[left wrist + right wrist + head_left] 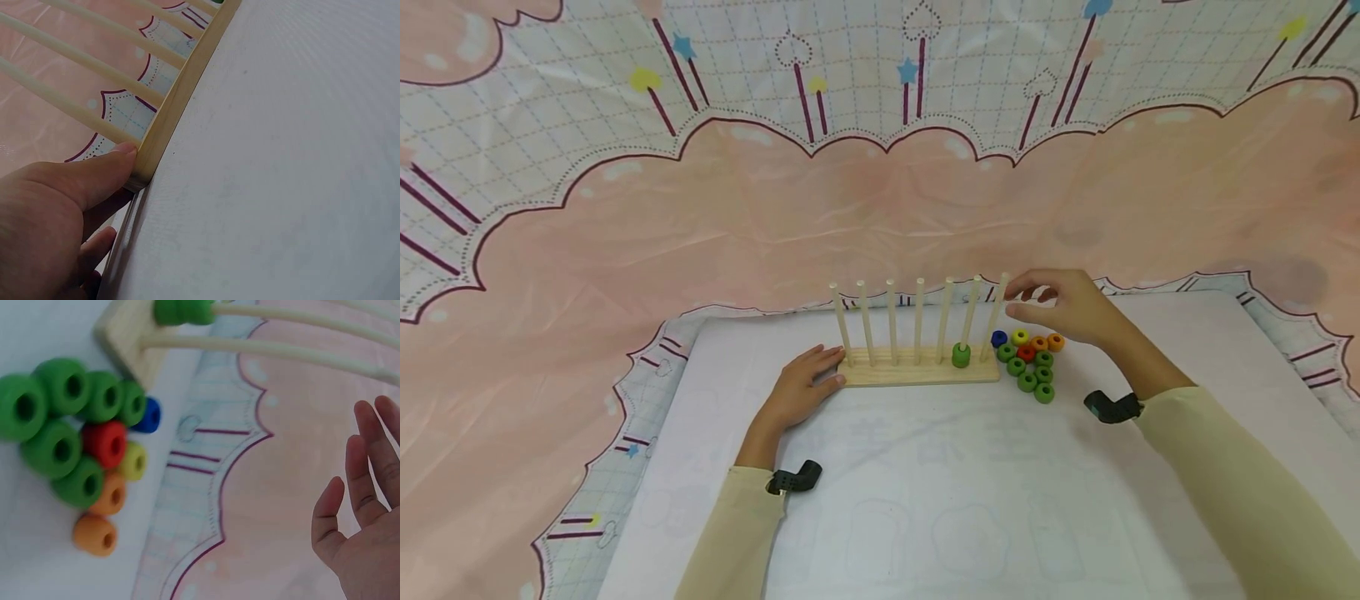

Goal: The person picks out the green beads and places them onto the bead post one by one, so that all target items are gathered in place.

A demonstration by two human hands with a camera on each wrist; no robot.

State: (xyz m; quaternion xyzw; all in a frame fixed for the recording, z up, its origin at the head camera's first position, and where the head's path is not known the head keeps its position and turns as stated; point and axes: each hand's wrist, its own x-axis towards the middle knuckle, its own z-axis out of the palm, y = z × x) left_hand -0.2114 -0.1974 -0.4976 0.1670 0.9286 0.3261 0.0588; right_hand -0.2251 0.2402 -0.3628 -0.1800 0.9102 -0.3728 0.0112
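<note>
A pale wooden peg rack stands on the white tabletop with several upright pegs in a row. Green beads sit at the foot of the second peg from the right, two of them stacked in the right wrist view. At the rack's left end, my left hand grips the base, its thumb pressed against the corner. My right hand is raised beside the top of the rightmost peg, fingers loosely bent and apart from the thumb, nothing showing between them. In the right wrist view its thumb is out of frame.
Right of the rack lies a cluster of loose beads: several green ones, a red bead, a blue bead, a yellow bead and two orange beads. A pink patterned cloth hangs behind the white table.
</note>
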